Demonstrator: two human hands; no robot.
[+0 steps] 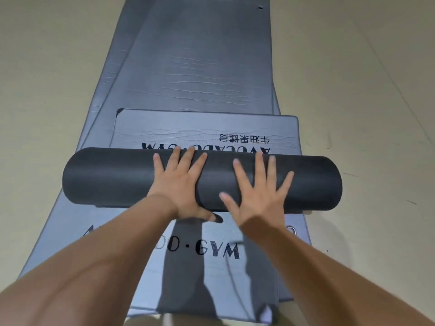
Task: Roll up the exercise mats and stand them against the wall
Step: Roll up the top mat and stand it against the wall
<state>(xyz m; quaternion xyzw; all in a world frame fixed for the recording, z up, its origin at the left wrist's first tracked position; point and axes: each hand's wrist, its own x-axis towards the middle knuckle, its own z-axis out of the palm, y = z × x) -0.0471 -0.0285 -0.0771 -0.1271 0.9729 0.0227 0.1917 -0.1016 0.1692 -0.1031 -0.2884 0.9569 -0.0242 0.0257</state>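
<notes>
A dark grey rolled mat point(113, 177) lies crosswise on the floor in the middle of the view. Its last flat end point(179, 130), printed with black "GYM" lettering, still sticks out beyond the roll. My left hand point(181, 184) and my right hand point(259, 189) both press flat on top of the roll, fingers spread, side by side. Under the roll lie more blue-grey mats: one long mat point(200, 62) stretches away from me, and another with "GYM" print point(211, 267) reaches toward me.
The beige floor point(364, 102) surrounds the stack of mats on both sides. A metal eyelet point(292, 230) shows at the right edge of the lower mat. No wall is in view.
</notes>
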